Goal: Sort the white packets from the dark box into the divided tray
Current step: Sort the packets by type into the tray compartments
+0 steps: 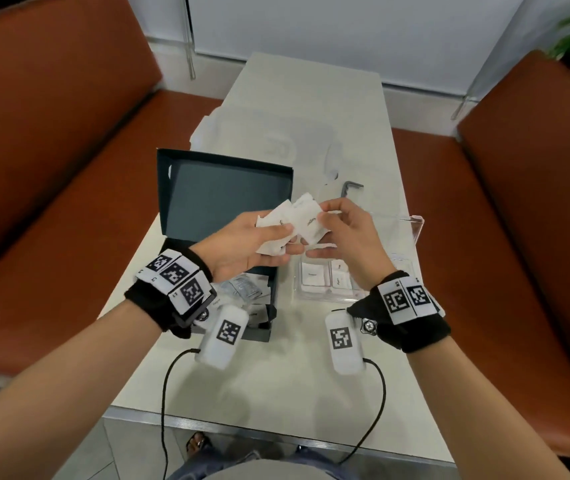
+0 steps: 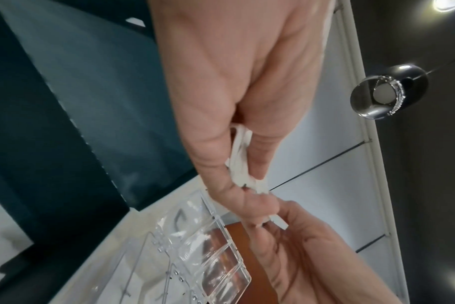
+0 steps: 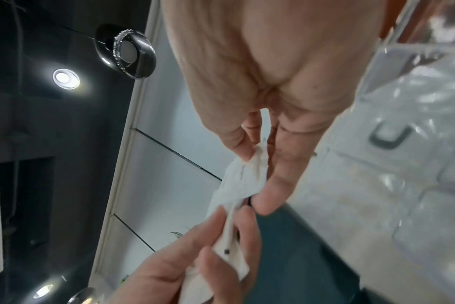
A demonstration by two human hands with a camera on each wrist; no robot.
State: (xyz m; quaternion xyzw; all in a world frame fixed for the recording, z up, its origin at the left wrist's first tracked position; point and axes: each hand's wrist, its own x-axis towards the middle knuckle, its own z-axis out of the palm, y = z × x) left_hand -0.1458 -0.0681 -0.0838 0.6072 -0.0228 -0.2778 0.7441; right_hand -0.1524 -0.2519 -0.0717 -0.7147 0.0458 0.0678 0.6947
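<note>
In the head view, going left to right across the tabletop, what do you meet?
Dark box → left hand → white packets → right hand → divided tray.

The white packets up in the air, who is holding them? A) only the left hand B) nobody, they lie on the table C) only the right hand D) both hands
D: the left hand and right hand both pinch the white packets above the dark box.
</note>
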